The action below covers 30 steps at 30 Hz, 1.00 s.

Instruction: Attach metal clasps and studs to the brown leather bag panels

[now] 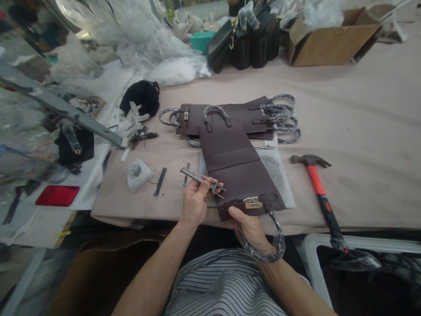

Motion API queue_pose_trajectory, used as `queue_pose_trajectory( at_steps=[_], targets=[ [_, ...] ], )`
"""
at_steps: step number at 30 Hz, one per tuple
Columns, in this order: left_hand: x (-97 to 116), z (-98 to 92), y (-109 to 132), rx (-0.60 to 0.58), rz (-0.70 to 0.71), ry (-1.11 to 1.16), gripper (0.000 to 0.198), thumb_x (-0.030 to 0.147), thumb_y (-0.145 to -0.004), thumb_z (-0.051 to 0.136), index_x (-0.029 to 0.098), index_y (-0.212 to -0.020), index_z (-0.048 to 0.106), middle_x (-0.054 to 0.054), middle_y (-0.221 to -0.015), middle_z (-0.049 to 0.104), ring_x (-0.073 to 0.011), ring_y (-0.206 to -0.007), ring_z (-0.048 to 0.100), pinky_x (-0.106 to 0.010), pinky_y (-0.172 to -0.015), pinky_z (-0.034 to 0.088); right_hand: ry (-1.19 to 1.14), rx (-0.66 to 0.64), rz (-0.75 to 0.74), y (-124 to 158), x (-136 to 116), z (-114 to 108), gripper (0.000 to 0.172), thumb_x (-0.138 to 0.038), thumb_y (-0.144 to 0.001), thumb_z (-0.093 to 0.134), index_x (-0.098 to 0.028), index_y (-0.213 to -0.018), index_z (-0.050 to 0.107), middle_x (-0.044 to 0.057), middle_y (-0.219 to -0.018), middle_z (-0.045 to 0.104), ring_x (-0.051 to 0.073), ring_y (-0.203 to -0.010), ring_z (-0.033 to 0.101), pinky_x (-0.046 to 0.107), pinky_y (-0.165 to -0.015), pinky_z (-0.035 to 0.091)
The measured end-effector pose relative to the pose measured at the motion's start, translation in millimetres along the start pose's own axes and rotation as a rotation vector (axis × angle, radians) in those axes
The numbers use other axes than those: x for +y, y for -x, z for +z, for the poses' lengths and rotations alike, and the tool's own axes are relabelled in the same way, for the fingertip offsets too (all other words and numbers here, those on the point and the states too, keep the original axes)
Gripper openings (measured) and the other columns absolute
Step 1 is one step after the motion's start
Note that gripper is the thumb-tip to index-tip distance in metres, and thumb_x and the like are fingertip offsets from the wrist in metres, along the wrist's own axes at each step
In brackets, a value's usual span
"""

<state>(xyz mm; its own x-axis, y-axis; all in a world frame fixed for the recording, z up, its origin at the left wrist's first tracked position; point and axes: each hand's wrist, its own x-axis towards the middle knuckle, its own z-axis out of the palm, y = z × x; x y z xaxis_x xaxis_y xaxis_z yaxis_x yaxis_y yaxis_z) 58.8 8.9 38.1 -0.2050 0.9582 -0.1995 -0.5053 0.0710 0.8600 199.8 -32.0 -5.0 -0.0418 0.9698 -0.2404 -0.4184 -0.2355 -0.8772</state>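
Head view: the left hand (194,202) grips a metal caliper (194,176); the right hand (251,227) clasps the near end of a brown bag panel (232,147), near-centre on the table (348,114), beside its gold clasp (253,202). Measuring seems underway; the next move calls for careful alignment.

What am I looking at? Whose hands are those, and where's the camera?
There's no robot here, just a person in a striped shirt. The camera sits on their head, looking forward and down. Their bare left hand holds a thin, silvery metal tool with prongs. Their right hand holds the near edge of a dark brown, leather-like panel with a gold-coloured clasp. Farther off, on the pinkish-beige table covering, lie more dark brown panels with plastic-wrapped loop handles. A red-and-black-handled claw hammer lies at the right.
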Motion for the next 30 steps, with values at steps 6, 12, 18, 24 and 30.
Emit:
queue_pose_trajectory(
  at_steps=[6,12,18,24,30],
  targets=[
    [-5,-19.1,15,-0.119,0.173,-0.127,0.027,0.041,-0.086,0.077,0.017,-0.092,0.067,-0.004,-0.094,0.070,-0.0234,-0.089,0.076,-0.035,-0.082,0.061,-0.085,-0.029,0.040,-1,0,5,0.040,-0.040,-0.078,0.082,-0.023,-0.113,0.072,0.004,-0.118,0.073,0.026,-0.121,0.062,0.050,-0.119,0.036],
    [-7,-27.7,17,-0.164,0.241,-0.193,0.018,0.036,-0.091,0.072,0.018,-0.095,0.068,-0.005,-0.095,0.071,-0.0229,-0.091,0.076,-0.036,-0.085,0.060,-0.055,-0.021,0.073,-2,-5,6,0.038,-0.043,-0.076,0.084,-0.021,-0.106,0.076,0.006,-0.117,0.074,0.028,-0.120,0.063,0.053,-0.119,0.036],
    [-6,-26.0,17,-0.149,0.250,-0.228,0.023,0.040,-0.089,0.075,0.018,-0.093,0.069,-0.005,-0.094,0.072,-0.0235,-0.090,0.076,-0.036,-0.085,0.060,-0.048,-0.022,0.028,-2,-4,7,0.044,-0.044,-0.076,0.083,-0.023,-0.114,0.074,0.005,-0.122,0.073,0.028,-0.121,0.062,0.052,-0.118,0.037],
    [-9,-25.5,19,-0.098,0.240,-0.242,0.029,0.045,-0.086,0.077,0.018,-0.092,0.069,-0.006,-0.092,0.072,-0.0243,-0.089,0.076,-0.037,-0.084,0.060,-0.028,0.001,0.020,-1,-4,7,0.041,-0.041,-0.077,0.083,-0.025,-0.113,0.074,0.004,-0.123,0.072,0.027,-0.121,0.062,0.051,-0.119,0.037],
    [3,-16.7,26,-0.129,0.287,-0.360,0.023,0.040,-0.090,0.073,0.018,-0.094,0.068,-0.006,-0.094,0.072,-0.0231,-0.091,0.075,-0.033,-0.084,0.060,0.014,0.023,0.008,-1,-8,9,0.045,-0.044,-0.073,0.085,-0.025,-0.112,0.075,0.005,-0.125,0.071,0.028,-0.117,0.063,0.053,-0.118,0.037]
  ],
)
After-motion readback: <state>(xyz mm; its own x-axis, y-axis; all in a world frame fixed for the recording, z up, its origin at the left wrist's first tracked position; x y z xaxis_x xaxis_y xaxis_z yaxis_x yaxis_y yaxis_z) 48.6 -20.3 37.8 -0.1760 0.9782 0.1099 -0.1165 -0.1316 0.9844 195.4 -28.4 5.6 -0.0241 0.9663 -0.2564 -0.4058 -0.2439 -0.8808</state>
